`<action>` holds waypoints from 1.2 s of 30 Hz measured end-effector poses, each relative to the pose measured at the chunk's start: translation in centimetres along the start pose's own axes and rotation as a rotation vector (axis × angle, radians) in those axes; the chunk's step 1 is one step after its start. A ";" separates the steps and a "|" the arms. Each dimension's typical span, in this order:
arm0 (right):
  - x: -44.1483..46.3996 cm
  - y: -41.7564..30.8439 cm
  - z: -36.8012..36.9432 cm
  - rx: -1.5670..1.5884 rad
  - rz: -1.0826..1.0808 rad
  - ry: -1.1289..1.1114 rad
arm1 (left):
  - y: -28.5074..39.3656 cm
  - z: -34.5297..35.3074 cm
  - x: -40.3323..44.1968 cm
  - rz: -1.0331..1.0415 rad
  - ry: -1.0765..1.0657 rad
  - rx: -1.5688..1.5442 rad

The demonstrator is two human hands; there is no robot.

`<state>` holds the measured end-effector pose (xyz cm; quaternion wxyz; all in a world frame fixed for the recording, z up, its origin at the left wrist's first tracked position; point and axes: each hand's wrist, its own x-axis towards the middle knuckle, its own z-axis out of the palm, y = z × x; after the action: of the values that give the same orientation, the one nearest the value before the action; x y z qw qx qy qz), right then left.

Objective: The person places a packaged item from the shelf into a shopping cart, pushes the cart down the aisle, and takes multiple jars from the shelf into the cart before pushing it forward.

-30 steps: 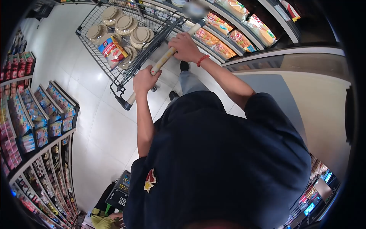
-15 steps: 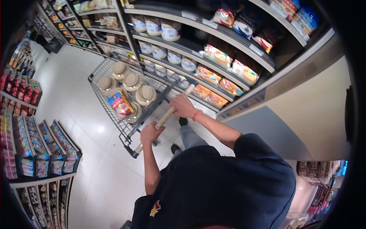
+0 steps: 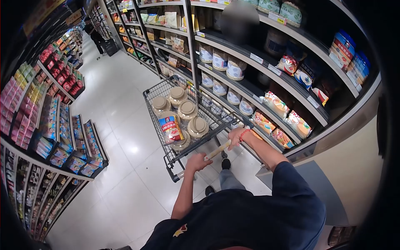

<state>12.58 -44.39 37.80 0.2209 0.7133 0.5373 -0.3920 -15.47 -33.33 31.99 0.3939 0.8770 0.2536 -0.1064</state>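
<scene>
My left hand [image 3: 197,161] is wrapped round the pale handle bar [image 3: 218,150] of a shopping cart [image 3: 151,109]. Farther along the same bar, my right hand [image 3: 237,136] is closed on it too, with a red beaded bracelet at the wrist. Inside the wire basket stand several large jars with beige lids, one of them a jar [image 3: 198,126] close to the handle. A red and blue printed bag [image 3: 171,129] lies on top of the jars on the left side. The lower parts of the jars are partly hidden.
A tall shelf [image 3: 266,79] with tubs and bags runs along the right, close beside the cart. Lower display racks [image 3: 62,133] line the left. Tiled floor [image 3: 121,125] stretches between them. A person in dark clothes [image 3: 95,36] stands far ahead near a dark case [image 3: 110,47].
The view has tilted up and turned, showing more of the aisle and the distant person. Cart and hands now appear farther right in view. Both hands remain on the handle bar.
</scene>
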 end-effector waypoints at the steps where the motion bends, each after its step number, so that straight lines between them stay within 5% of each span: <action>1: 0.1 0.0 0.5 0.004 0.001 -0.008 | 0.3 -0.1 -0.2 -0.002 -0.008 -0.003; 10: 1.9 1.3 2.3 -0.125 -0.061 0.358 | 0.9 -1.1 0.3 -0.065 -0.035 -0.093; 22: 1.0 -0.2 0.5 -0.126 -0.070 0.268 | -0.8 -1.4 1.1 -0.082 -0.108 -0.162; 28: 5.0 2.5 2.8 -0.121 -0.201 0.448 | -0.9 -0.8 1.6 -0.138 -0.092 -0.156; 36: 3.9 1.5 1.8 -0.061 -0.235 0.285 | 0.7 0.1 1.7 -0.291 -0.047 0.023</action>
<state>13.83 -43.90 33.47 0.1166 0.6868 0.6545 -0.2938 -13.64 -33.22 31.71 0.3704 0.8326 0.3676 -0.1860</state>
